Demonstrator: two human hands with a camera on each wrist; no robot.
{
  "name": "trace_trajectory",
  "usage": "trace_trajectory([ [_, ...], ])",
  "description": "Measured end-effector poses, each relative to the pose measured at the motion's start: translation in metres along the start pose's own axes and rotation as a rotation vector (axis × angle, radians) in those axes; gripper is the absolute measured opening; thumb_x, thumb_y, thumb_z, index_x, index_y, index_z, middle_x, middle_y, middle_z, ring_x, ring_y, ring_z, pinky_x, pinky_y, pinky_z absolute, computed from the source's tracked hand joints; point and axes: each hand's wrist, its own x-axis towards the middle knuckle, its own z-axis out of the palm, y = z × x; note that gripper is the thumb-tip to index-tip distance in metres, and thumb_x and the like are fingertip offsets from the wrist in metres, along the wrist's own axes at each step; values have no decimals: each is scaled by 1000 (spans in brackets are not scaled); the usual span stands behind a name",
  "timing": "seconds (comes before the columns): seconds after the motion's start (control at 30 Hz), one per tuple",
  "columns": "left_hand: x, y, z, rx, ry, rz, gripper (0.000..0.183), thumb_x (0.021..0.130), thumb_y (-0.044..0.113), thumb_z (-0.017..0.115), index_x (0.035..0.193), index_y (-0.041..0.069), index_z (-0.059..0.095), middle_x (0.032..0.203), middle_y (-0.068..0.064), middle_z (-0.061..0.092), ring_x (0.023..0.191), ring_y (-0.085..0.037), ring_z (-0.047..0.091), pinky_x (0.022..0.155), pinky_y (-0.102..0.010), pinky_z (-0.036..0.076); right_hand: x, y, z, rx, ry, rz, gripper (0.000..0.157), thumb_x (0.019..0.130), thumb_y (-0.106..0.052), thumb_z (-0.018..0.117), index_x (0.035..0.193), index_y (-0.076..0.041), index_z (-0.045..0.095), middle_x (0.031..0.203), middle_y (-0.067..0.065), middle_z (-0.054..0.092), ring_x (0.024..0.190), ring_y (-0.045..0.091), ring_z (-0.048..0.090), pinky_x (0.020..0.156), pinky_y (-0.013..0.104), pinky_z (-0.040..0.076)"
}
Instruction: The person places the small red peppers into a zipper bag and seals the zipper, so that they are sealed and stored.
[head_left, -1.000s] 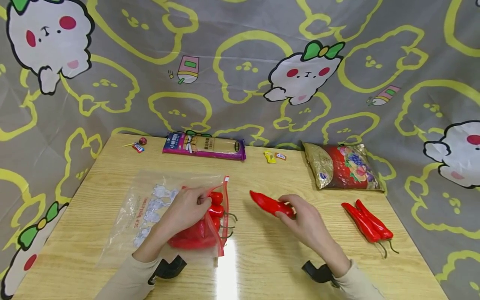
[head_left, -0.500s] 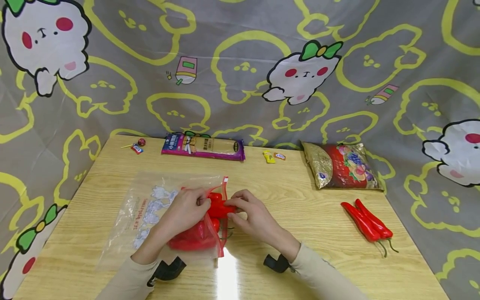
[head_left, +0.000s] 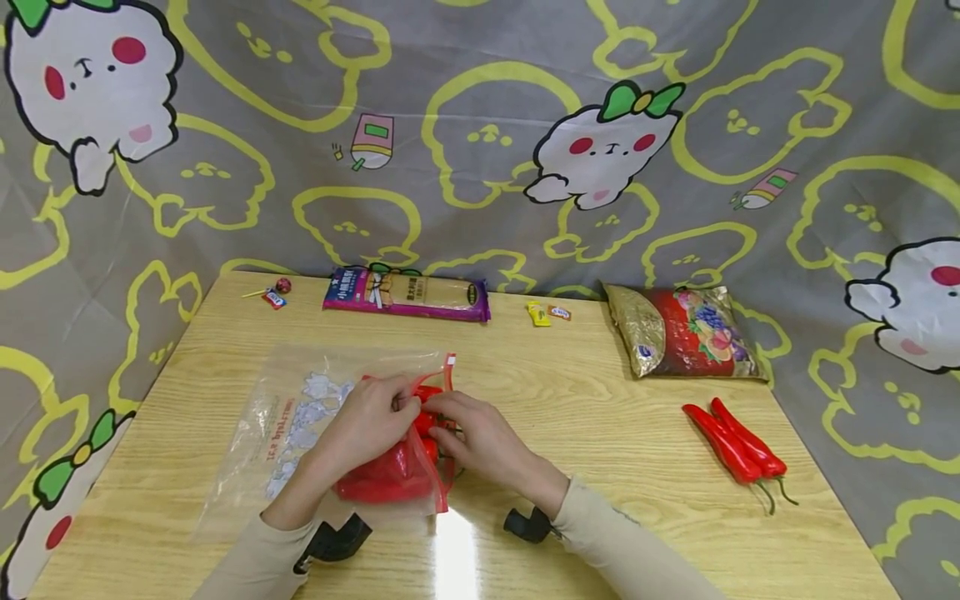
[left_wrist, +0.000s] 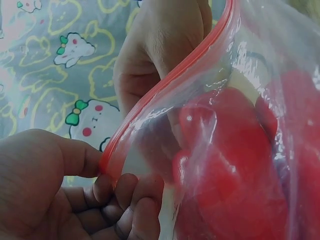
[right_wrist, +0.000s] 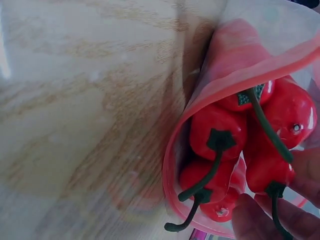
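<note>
Status change: the right grip (head_left: 480,433), one second ago apart from the bag (head_left: 300,417) on its 3 o'clock side, is now at the bag mouth. Its digits lie about the stem end of a red pepper (right_wrist: 267,172), located in the mouth beside other peppers (right_wrist: 218,132); whether they pinch or only push it cannot be told. The left grip (head_left: 375,417) pinches the red zip edge (left_wrist: 165,90), as before. Assessment: insertion appears nearly complete. Two loose peppers (head_left: 735,450) remain on the counter (head_left: 562,533), well apart from the bag toward 3 o'clock; loading appears unfinished.
</note>
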Motion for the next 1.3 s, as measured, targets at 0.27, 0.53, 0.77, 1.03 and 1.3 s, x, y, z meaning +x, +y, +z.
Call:
trace_trajectory([
  [0.27,0,-1,1,-14,6,-1,6,86,15,54,81,12,56,58,0,43,53,-12,46,47,-22,38,-15,8,-16,-77,41,75,34,89,-24,59,121,-12,56,118,-2,57,106,10,56,85,30,48],
  [0.53,1,-3,1,-5,16,-5,15,85,15,55,72,14,50,58,-1,43,56,-13,49,49,-22,40,-65,52,-61,-354,194,178,31,83,-21,66,110,-7,62,108,7,61,99,23,59,80,40,49],
  [0.77,1,-3,0,-8,10,-13,12,85,15,55,74,14,52,58,-1,43,56,-13,49,50,-22,41,-130,106,-112,-578,298,336,34,73,-13,71,103,-1,63,96,18,60,83,36,58,68,50,45],
  [1.03,0,-2,0,-13,13,-7,13,86,15,55,73,13,52,58,0,43,55,-12,49,50,-22,40,-189,143,-158,-686,225,704,37,75,-16,65,105,4,57,95,32,51,76,50,50,56,58,39],
  [1.3,0,-2,0,-15,15,-12,16,86,15,55,71,13,50,58,0,43,55,-13,49,49,-21,41,-212,152,-169,-643,-36,1056,46,79,-29,59,103,9,49,81,32,45,67,46,47,48,49,35],
])
